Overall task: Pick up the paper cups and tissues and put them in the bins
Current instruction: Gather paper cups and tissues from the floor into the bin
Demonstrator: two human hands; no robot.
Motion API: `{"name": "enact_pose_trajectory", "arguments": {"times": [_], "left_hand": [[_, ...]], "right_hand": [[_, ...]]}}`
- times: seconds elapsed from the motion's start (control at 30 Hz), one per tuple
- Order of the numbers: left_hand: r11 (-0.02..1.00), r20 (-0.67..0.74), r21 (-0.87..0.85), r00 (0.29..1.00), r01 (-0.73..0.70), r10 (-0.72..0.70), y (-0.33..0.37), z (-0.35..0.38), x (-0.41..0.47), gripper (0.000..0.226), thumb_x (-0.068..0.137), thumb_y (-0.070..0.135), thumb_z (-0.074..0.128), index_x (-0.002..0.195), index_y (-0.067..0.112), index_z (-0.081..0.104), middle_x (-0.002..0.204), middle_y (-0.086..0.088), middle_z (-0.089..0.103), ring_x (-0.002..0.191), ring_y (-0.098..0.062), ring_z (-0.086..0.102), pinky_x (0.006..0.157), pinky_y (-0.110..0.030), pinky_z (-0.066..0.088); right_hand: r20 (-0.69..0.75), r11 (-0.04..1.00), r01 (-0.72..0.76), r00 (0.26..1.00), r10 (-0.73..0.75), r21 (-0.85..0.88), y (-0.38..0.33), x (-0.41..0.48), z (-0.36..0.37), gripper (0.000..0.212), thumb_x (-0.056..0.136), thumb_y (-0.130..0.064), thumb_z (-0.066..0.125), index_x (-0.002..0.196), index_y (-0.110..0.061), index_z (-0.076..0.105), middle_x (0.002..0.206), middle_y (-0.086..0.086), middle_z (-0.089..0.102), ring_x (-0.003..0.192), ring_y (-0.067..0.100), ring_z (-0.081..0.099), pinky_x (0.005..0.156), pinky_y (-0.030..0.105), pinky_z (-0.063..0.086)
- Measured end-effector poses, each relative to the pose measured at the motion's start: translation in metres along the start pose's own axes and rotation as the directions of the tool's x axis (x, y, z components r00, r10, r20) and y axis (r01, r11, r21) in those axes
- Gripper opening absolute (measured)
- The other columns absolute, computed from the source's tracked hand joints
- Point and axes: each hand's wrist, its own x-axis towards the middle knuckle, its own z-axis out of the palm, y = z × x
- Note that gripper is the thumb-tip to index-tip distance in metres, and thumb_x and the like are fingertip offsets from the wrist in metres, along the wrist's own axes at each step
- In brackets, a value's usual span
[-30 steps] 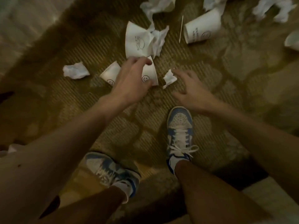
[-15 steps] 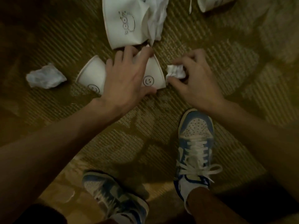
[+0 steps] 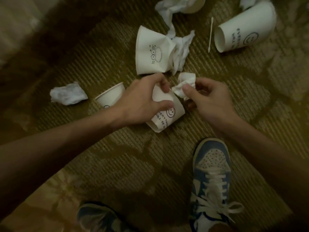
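Observation:
My left hand [image 3: 142, 99] grips a white paper cup with a smiley face [image 3: 168, 116], lifted a little off the carpet. My right hand [image 3: 207, 97] pinches a crumpled white tissue [image 3: 184, 84] just right of that cup. A second small cup [image 3: 111, 96] lies on its side behind my left hand. A crushed cup with a drawn figure [image 3: 153, 52] lies farther away, a tissue [image 3: 181, 51] against its right side. A large cup [image 3: 245, 29] lies on its side at top right. Another crumpled tissue [image 3: 67, 95] rests at the left. No bin is in view.
The floor is a patterned olive carpet [image 3: 100, 52]. A cotton swab [image 3: 210, 34] lies left of the large cup. More tissue [image 3: 168, 7] sits at the top edge. My two blue-and-white sneakers [image 3: 211, 178] stand near the bottom of the view.
My left hand has closed round the smiley cup and raised it. My right hand has lifted the small tissue off the carpet. The camera has pulled back a little.

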Motion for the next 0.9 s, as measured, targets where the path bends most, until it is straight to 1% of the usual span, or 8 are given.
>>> {"name": "enact_pose_trajectory", "arguments": {"times": [0.13,0.23,0.37,0.43,0.6,0.7,0.8,0.9], "left_hand": [[0.990,-0.021,-0.133,0.999,0.044,-0.047,-0.004,-0.021,-0.013,0.026,0.076,0.040,0.078,0.096,0.036,0.061,0.095,0.015,0.067,0.081,0.002,0.065,0.066,-0.028,0.058],[0.955,-0.001,-0.290,0.998,0.062,-0.065,-0.004,-0.037,-0.029,0.020,0.081,0.042,0.072,0.097,0.033,0.065,0.092,0.012,0.072,0.083,0.000,0.069,0.069,-0.029,0.060],[0.848,0.048,-0.516,0.992,0.122,-0.114,-0.001,-0.058,-0.054,0.061,0.077,0.073,0.049,0.101,0.021,0.072,0.092,0.001,0.075,0.083,-0.015,0.073,0.062,-0.027,0.059],[0.826,0.027,-0.552,0.993,0.113,-0.118,-0.002,-0.063,-0.061,0.071,0.075,0.073,0.050,0.100,0.011,0.072,0.090,-0.007,0.075,0.083,-0.024,0.073,0.065,-0.031,0.060],[0.859,-0.159,-0.509,0.976,0.050,-0.151,-0.003,-0.071,-0.078,0.047,0.072,0.052,0.063,0.088,0.009,0.070,0.075,-0.001,0.074,0.065,-0.010,0.071,0.049,-0.020,0.053],[0.896,-0.165,-0.439,0.974,0.071,-0.158,-0.008,-0.078,-0.089,0.031,0.075,0.045,0.067,0.080,0.015,0.069,0.071,0.003,0.073,0.061,-0.005,0.069,0.047,-0.014,0.048],[0.928,-0.148,-0.361,0.976,0.094,-0.157,-0.019,-0.081,-0.099,0.020,0.082,0.037,0.069,0.076,0.018,0.067,0.073,0.004,0.074,0.066,-0.007,0.071,0.051,-0.018,0.052],[0.937,-0.144,-0.322,0.972,0.131,-0.185,-0.030,-0.084,-0.107,0.014,0.082,0.034,0.071,0.079,0.020,0.068,0.079,0.005,0.075,0.071,-0.010,0.073,0.057,-0.028,0.057]], "right_hand": [[0.065,0.988,0.036,0.997,-0.046,0.150,-0.020,-0.003,0.010,0.024,0.085,-0.019,0.073,0.102,-0.023,0.056,0.089,0.003,0.073,0.077,0.015,0.072,0.059,0.023,0.055],[0.150,0.988,0.130,0.978,-0.141,0.079,-0.036,-0.005,0.020,0.020,0.081,-0.018,0.077,0.092,-0.017,0.060,0.087,0.006,0.072,0.075,0.018,0.071,0.063,0.027,0.056],[0.251,0.951,0.309,0.921,-0.299,0.000,-0.061,-0.005,0.035,0.012,0.078,-0.020,0.079,0.085,-0.022,0.070,0.082,-0.002,0.074,0.078,0.013,0.070,0.070,0.025,0.057],[0.315,0.920,0.391,0.874,-0.370,-0.004,-0.073,-0.006,0.045,0.008,0.079,-0.019,0.079,0.083,-0.024,0.073,0.079,-0.006,0.074,0.075,0.008,0.070,0.068,0.020,0.055],[0.530,0.897,0.441,0.764,-0.369,-0.011,-0.090,-0.004,0.058,0.008,0.085,-0.012,0.071,0.092,-0.012,0.076,0.092,0.002,0.075,0.090,0.015,0.071,0.079,0.032,0.059],[0.591,0.890,0.451,0.738,-0.326,-0.072,-0.096,0.007,0.049,0.014,0.086,-0.023,0.065,0.098,-0.023,0.074,0.101,-0.003,0.071,0.096,0.008,0.066,0.080,0.021,0.054],[0.459,0.631,0.599,0.795,-0.396,-0.493,-0.093,0.036,0.040,0.038,0.087,-0.032,0.067,0.124,-0.031,0.060,0.119,-0.007,0.059,0.106,0.007,0.057,0.087,0.028,0.051],[0.421,0.354,0.535,0.836,-0.353,-0.767,-0.085,0.062,0.040,0.069,0.084,-0.036,0.070,0.143,-0.020,0.040,0.139,0.006,0.048,0.126,0.026,0.040,0.103,0.043,0.036]]}}
